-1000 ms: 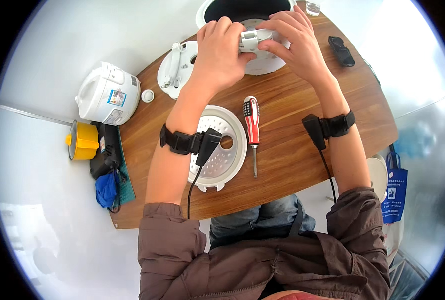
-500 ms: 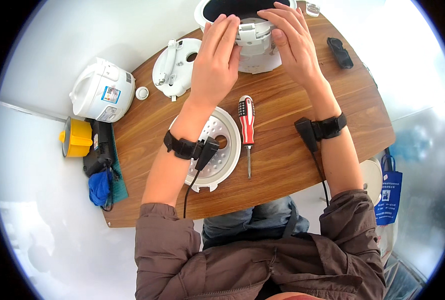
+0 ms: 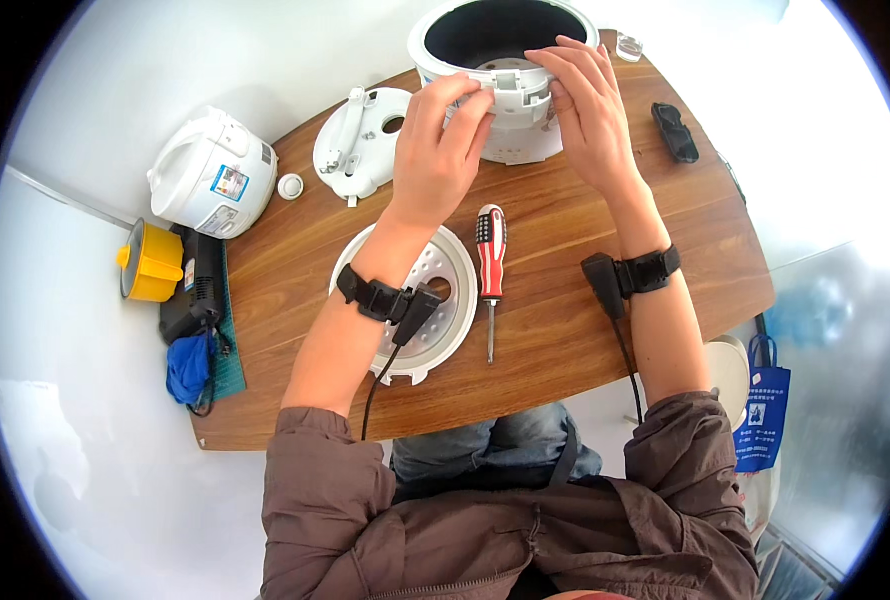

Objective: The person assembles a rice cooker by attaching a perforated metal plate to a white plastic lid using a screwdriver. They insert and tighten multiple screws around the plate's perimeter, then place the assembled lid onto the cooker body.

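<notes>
Gripping a white plastic lid part (image 3: 517,100) from both sides, the left hand (image 3: 437,152) and the right hand (image 3: 590,110) hold it at the near rim of the open cooker body (image 3: 435,40), at the far edge of the wooden table (image 3: 565,320). The left hand's fingers (image 3: 465,95) curl together over the part's left end; the right hand's fingers (image 3: 565,60) close over its top and right end. So both hands are clamped on the same piece, which rests against or just above the cooker's front; which of the two cannot be told.

The cooker body is a round white pot with a dark, hollow inside; nothing shows in it apart from its dark wall.

Below the left wrist lies a round perforated inner plate (image 3: 435,300), flat on the table and partly covered by the forearm. Just right of it lies a screwdriver (image 3: 490,260) with a red handle, tip toward the person. A white outer lid shell (image 3: 360,145) with a handle lies left of the hands, a small white cap (image 3: 291,186) beside it. A second, closed white rice cooker (image 3: 213,175) stands at the left corner. A yellow cup-shaped thing (image 3: 150,262) lies off the table's left edge, near a blue cloth (image 3: 187,365). A black flat object (image 3: 675,132) lies right of the hands.
</notes>
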`<state>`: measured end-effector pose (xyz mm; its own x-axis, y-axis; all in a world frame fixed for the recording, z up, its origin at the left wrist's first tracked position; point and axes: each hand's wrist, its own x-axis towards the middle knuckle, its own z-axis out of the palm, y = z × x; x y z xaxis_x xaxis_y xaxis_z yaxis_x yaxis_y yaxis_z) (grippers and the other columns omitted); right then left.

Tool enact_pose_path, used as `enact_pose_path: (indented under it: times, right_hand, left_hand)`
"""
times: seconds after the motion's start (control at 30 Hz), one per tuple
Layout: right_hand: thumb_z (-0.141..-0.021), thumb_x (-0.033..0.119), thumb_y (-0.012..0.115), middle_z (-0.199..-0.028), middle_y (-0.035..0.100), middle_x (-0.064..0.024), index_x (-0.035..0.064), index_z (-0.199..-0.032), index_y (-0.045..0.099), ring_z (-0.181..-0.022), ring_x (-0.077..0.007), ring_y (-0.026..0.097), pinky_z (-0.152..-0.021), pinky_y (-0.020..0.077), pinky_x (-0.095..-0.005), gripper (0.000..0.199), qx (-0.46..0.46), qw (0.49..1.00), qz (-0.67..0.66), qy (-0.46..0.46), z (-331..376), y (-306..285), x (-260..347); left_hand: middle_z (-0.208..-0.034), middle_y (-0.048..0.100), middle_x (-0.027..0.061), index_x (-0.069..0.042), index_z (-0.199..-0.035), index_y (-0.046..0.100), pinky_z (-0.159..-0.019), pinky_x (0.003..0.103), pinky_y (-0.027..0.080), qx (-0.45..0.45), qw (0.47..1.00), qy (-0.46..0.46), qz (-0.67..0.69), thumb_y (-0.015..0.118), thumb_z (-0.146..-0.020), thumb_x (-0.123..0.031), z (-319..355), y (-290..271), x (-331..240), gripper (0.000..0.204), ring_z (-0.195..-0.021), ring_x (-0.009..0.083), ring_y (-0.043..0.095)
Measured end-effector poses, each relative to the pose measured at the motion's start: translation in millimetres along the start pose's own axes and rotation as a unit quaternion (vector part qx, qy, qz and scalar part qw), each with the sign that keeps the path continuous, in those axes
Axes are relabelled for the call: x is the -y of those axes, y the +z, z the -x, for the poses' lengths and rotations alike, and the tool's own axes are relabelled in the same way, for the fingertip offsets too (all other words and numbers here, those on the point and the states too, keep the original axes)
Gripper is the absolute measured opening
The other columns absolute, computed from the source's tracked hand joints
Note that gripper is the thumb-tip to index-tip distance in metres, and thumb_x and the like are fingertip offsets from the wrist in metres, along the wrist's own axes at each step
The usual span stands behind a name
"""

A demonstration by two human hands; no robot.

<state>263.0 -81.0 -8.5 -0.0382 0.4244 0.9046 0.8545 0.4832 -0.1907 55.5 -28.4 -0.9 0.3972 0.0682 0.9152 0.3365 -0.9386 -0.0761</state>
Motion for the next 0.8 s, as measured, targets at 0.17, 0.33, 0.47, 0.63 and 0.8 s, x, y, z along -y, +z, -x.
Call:
enact_pose_path:
  times: [0.17, 0.33, 0.47, 0.63, 0.8]
  right_hand:
    - [-0.103, 0.005, 0.049, -0.128, 0.065, -0.0108, 0.0076, -0.128, 0.067, -0.134, -0.0340, 0.053, -0.122, 0.0290, -0.0527, 0.031, 0.002, 1.000, 0.006, -0.001, -0.9, -1.0, 1.9]
    - [-0.100, 0.004, 0.054, -0.127, 0.066, -0.0096, 0.0096, -0.126, 0.068, -0.133, -0.0333, 0.053, -0.119, 0.0327, -0.0552, 0.030, -0.006, 1.000, 0.012, -0.003, -0.7, -0.1, -0.7]
    - [-0.099, 0.004, 0.053, -0.127, 0.066, -0.0103, 0.0094, -0.127, 0.067, -0.134, -0.0346, 0.053, -0.120, 0.0311, -0.0554, 0.032, 0.002, 1.000, 0.007, -0.006, -1.8, 0.5, 3.0]
    - [-0.100, 0.003, 0.050, -0.129, 0.066, -0.0101, 0.0092, -0.129, 0.067, -0.135, -0.0343, 0.052, -0.120, 0.0299, -0.0538, 0.034, 0.008, 1.000, 0.014, -0.003, 0.2, -4.4, 0.2]
    - [-0.100, 0.002, 0.051, -0.131, 0.064, -0.0094, 0.0107, -0.131, 0.066, -0.137, -0.0337, 0.050, -0.122, 0.0280, -0.0549, 0.036, 0.011, 1.000, 0.016, -0.022, 1.4, 5.0, -4.2]
  left_hand:
    - [-0.108, 0.065, 0.0076, -0.005, -0.104, 0.066, -0.079, 0.037, 0.054, 0.014, 1.000, 0.025, 0.001, 0.082, -0.075, 0.004, -1.1, -8.3, -4.1, 0.035, -0.097, 0.0281, 0.064]
    - [-0.105, 0.065, 0.0063, -0.004, -0.104, 0.064, -0.076, 0.036, 0.055, 0.052, 0.998, 0.046, 0.008, 0.082, -0.076, 0.002, -8.5, -12.1, -0.3, 0.034, -0.092, 0.0266, 0.065]
    - [-0.106, 0.064, 0.0072, -0.004, -0.107, 0.063, -0.076, 0.037, 0.056, 0.068, 0.996, 0.056, -0.006, 0.081, -0.078, 0.002, -7.9, -17.2, 2.0, 0.035, -0.092, 0.0267, 0.065]
    - [-0.109, 0.061, 0.0076, -0.006, -0.110, 0.061, -0.075, 0.036, 0.056, 0.051, 0.998, 0.044, 0.005, 0.081, -0.079, 0.001, -1.2, -3.6, 1.5, 0.038, -0.092, 0.0259, 0.066]
    - [-0.112, 0.060, 0.0069, -0.007, -0.107, 0.063, -0.071, 0.034, 0.057, 0.046, 0.998, -0.008, 0.040, 0.083, -0.077, -0.001, -3.8, -3.4, 0.6, 0.037, -0.085, 0.0223, 0.066]
